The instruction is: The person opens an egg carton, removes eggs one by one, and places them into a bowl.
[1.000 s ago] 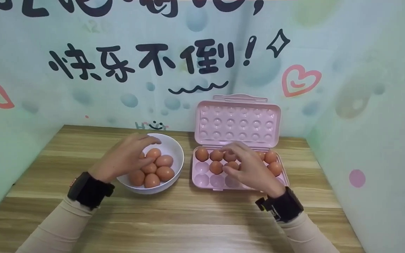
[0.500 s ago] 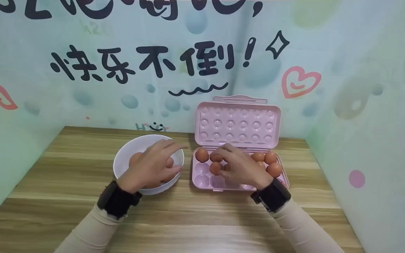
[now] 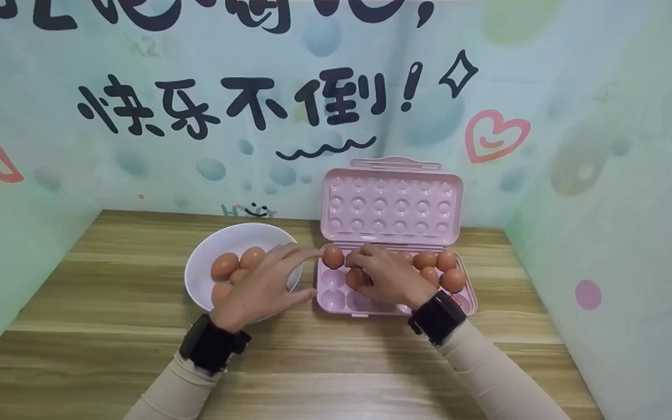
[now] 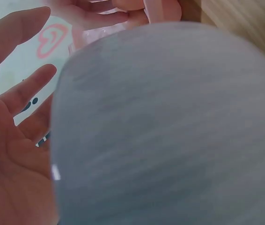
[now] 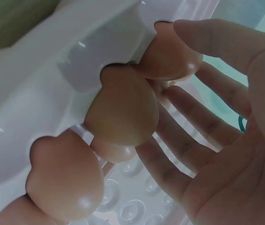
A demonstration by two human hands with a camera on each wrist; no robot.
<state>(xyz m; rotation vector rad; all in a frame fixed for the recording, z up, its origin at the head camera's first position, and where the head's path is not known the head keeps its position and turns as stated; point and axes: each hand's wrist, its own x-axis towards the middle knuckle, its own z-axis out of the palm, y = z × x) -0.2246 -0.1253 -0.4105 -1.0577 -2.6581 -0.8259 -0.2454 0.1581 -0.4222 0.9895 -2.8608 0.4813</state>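
A white bowl point(image 3: 205, 274) holds several brown eggs point(image 3: 225, 265) on the wooden table. My left hand point(image 3: 304, 273) lies over the bowl's right side, its fingers straight and pointing at the pink egg carton point(image 3: 336, 302). In the left wrist view the palm is bare and the fingers point(image 4: 11, 33) are spread beside the bowl's outer wall point(image 4: 170, 126). My right hand point(image 3: 359, 268) hovers over the carton's left-middle cells among the eggs point(image 3: 332, 256). In the right wrist view its fingers point(image 5: 202, 122) are relaxed behind a row of eggs point(image 5: 121, 110), and the thumb touches one.
The carton's lid point(image 3: 391, 201) stands upright against the back wall. More eggs point(image 3: 451, 280) fill the carton's right cells, and the front-left cells point(image 3: 331, 298) hold none. Printed walls close in on the left, back and right. Bare wooden table point(image 3: 336, 361) lies in front.
My left hand has moved right from over the bowl's eggs to its right rim, reaching toward the carton. The right hand has shifted left over the carton.
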